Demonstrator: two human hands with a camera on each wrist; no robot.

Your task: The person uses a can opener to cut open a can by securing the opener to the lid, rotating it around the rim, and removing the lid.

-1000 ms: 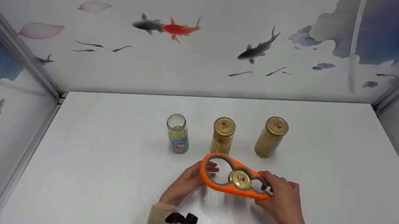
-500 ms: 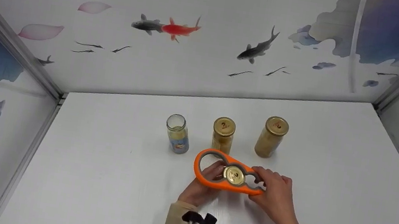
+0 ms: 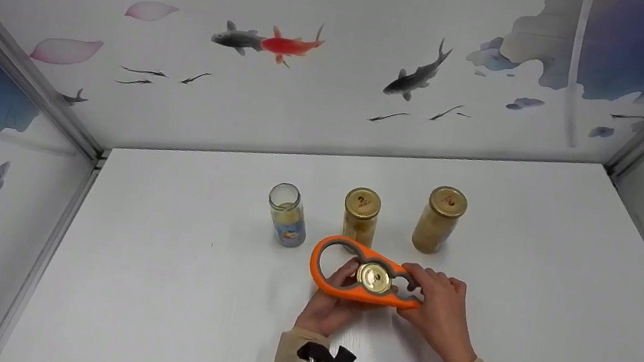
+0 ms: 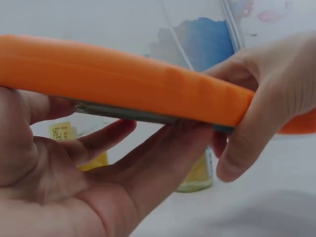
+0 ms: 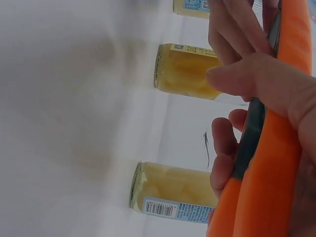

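Your right hand (image 3: 439, 307) grips the orange jar opener (image 3: 365, 296). Your left hand (image 3: 330, 312) pinches the gold lid (image 3: 374, 277) inside it.

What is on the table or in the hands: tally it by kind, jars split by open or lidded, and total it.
Open clear glass jar with blue label: 1
Gold-lidded glass jars: 2
Orange plastic-looking opener: 1
Loose round gold lid: 1
Total: 5
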